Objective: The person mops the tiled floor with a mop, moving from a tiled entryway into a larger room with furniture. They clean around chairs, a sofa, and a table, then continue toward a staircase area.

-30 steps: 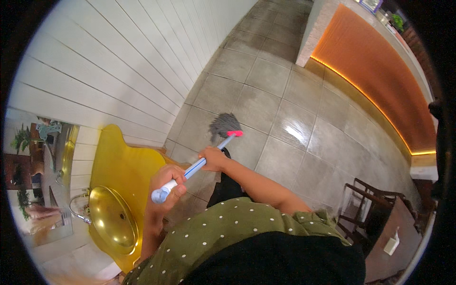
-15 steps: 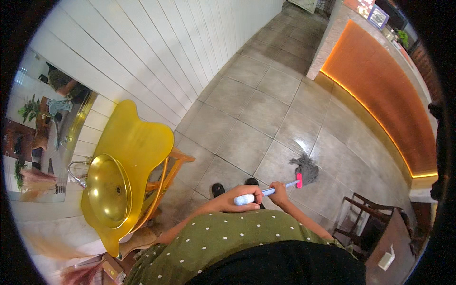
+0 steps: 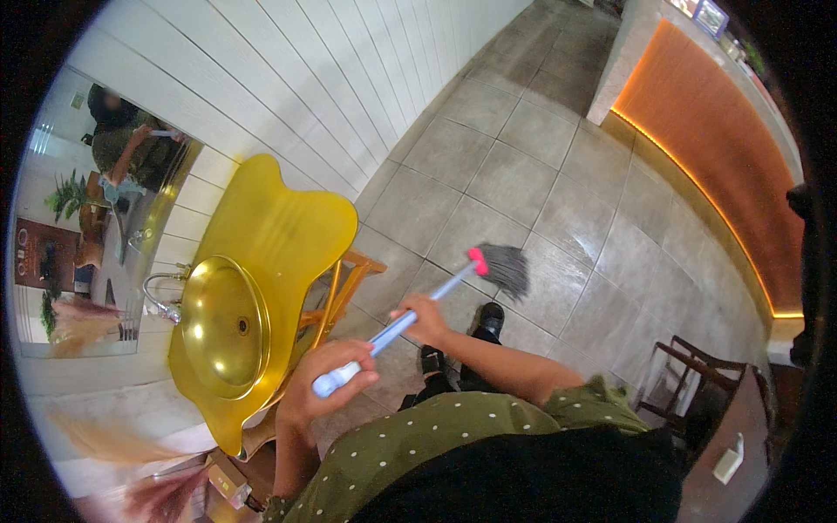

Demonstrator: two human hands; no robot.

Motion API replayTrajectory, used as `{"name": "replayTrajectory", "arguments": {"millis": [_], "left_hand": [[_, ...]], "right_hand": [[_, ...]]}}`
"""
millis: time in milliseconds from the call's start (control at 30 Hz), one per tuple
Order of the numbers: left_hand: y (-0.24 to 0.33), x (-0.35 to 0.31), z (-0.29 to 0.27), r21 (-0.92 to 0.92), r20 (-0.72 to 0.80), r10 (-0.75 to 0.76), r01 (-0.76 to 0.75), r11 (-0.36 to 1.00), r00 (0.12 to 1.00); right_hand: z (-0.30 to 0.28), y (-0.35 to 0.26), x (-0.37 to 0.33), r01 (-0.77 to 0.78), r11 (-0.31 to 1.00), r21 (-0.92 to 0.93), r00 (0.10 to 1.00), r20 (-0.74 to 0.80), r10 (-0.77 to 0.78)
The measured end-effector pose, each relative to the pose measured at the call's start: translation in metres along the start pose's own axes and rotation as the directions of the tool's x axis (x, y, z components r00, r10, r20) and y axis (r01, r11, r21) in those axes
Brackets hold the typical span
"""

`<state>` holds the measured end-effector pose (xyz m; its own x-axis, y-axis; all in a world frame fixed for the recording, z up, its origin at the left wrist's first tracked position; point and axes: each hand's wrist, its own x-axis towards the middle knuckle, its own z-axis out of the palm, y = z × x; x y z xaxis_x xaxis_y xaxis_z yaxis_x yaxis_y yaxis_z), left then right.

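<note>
A mop with a light blue handle [image 3: 394,331] slants across in front of me. Its grey string head [image 3: 506,268] lies on the tiled floor ahead, joined to the handle by a pink-red collar. My left hand [image 3: 336,375] is wrapped round the upper end of the handle, whose rounded tip sticks out past the palm. Further down the shaft, my right hand [image 3: 423,319] grips the handle with closed fingers. My black shoes [image 3: 491,320] stand on the floor just behind the mop head.
To the left, a gold countertop with a round gold basin [image 3: 225,327] and a curved tap [image 3: 161,296] stands by a mirror [image 3: 96,227]. White plank wall [image 3: 288,78] runs ahead. A curved orange counter [image 3: 715,166] is at right, with a dark wooden chair [image 3: 697,383] nearer.
The mop head has swung left across the floor, spreading out its strands. Both hands moved left with the handle, the right also going up. My view has shifted slightly.
</note>
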<state>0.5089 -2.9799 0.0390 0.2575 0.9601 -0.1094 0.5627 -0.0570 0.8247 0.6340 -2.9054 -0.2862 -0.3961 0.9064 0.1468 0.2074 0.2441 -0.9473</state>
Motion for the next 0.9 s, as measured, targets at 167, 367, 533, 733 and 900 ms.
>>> {"name": "replayTrajectory", "arguments": {"millis": [167,367,533,733,900], "left_hand": [[-0.011,-0.042,0.006,0.103,-0.167,-0.007,0.025,0.994,0.986],[-0.041,-0.088,0.036,0.073,-0.278,0.083,-0.065,0.995,0.957],[-0.056,-0.117,0.014,-0.015,-0.308,0.140,-0.152,0.988,0.941],[-0.042,-0.109,0.007,-0.208,0.021,0.262,-0.252,0.945,0.965],[-0.022,-0.096,0.069,-0.365,0.285,0.367,-0.254,0.896,0.886]], "right_hand": [[0.082,-0.005,0.034,0.122,0.987,0.104,0.902,0.403,-0.154],[0.091,-0.025,0.017,0.144,0.982,-0.126,0.748,0.664,-0.025],[0.091,-0.065,-0.011,0.102,0.983,-0.150,0.841,0.541,-0.005],[0.036,-0.078,-0.088,-0.119,0.950,-0.287,0.885,0.403,0.232],[-0.037,-0.060,-0.195,-0.295,0.871,-0.393,0.877,0.250,0.410]]}}
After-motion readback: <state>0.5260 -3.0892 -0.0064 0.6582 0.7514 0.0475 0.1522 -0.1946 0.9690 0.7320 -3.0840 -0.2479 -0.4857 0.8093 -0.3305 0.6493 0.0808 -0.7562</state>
